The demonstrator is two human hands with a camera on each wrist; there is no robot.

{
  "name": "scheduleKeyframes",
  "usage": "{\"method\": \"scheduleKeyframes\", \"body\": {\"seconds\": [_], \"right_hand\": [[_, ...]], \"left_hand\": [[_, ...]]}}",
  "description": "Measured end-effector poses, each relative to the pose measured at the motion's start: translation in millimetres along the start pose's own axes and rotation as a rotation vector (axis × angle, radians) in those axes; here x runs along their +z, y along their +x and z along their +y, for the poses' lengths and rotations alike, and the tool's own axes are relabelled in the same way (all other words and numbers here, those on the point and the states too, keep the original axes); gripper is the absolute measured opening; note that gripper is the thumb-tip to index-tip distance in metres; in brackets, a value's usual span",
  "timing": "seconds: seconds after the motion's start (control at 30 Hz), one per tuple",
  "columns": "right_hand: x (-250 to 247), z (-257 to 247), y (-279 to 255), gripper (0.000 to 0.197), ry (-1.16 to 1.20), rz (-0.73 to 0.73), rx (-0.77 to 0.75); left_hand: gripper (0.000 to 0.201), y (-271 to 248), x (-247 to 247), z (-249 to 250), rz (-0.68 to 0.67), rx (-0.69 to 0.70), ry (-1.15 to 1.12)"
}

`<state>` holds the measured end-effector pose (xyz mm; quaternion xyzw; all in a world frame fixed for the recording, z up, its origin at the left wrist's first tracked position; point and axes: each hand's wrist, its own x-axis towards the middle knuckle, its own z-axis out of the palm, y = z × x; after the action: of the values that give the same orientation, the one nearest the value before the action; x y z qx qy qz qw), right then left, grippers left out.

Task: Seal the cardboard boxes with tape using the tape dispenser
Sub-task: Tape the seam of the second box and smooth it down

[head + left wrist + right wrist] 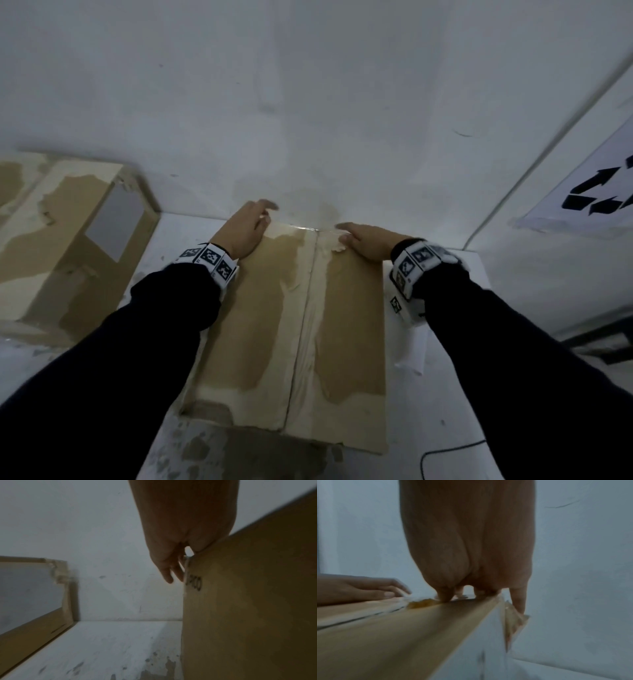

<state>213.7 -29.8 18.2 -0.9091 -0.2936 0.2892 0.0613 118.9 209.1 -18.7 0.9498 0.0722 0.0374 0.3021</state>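
Note:
A brown cardboard box (349, 325) lies on the white table (445, 394) with its two top flaps closed along a middle seam. My left hand (248, 228) rests flat on the far left corner of the top. Its straight fingers (169, 574) hang past the corner of the box (248, 601). My right hand (363, 240) is at the far right edge. Its fingertips (445, 596) press on the box top (402, 635), and the little finger reaches down the right side. No tape dispenser is in view.
A second cardboard box (61, 246) with a grey label stands at the left against the white wall, also seen as the second box (34, 622) in the left wrist view. A recycling poster (596, 192) hangs at the right. A black cable (452, 448) lies near the table's front right.

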Motion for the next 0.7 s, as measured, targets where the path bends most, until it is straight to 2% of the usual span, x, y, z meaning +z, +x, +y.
{"method": "scheduleKeyframes", "body": {"seconds": [0.07, 0.13, 0.17, 0.23, 0.27, 0.4, 0.53, 0.6, 0.7], "right_hand": [[10, 3, -10, 0.056, -0.047, 0.07, 0.015], [22, 9, -25, 0.06, -0.108, 0.09, 0.043], [28, 13, -30, 0.062, -0.107, 0.084, 0.045], [37, 18, -35, 0.064, -0.074, 0.076, 0.03], [39, 20, -34, 0.063, -0.063, 0.081, 0.02], [37, 20, -25, 0.061, -0.083, 0.117, 0.007], [30, 14, -26, 0.064, -0.203, 0.127, 0.031], [32, 0, -26, 0.07, -0.237, 0.108, -0.018], [44, -20, -22, 0.092, -0.283, 0.067, -0.035]], "left_hand": [[0.04, -5, -3, 0, 0.052, 0.143, 0.148], [0.039, -7, -7, -2, -0.011, 0.247, 0.313], [0.039, -10, -9, -3, -0.082, 0.244, 0.356], [0.049, -16, -10, -4, -0.275, 0.136, 0.374], [0.055, -18, -8, -5, -0.331, 0.093, 0.37], [0.056, -19, 2, -1, -0.289, 0.064, 0.38], [0.054, -23, 2, 2, -0.263, 0.041, 0.414], [0.054, -30, 5, 2, -0.234, 0.049, 0.389], [0.054, -35, 10, 0, -0.178, 0.047, 0.367]]}}
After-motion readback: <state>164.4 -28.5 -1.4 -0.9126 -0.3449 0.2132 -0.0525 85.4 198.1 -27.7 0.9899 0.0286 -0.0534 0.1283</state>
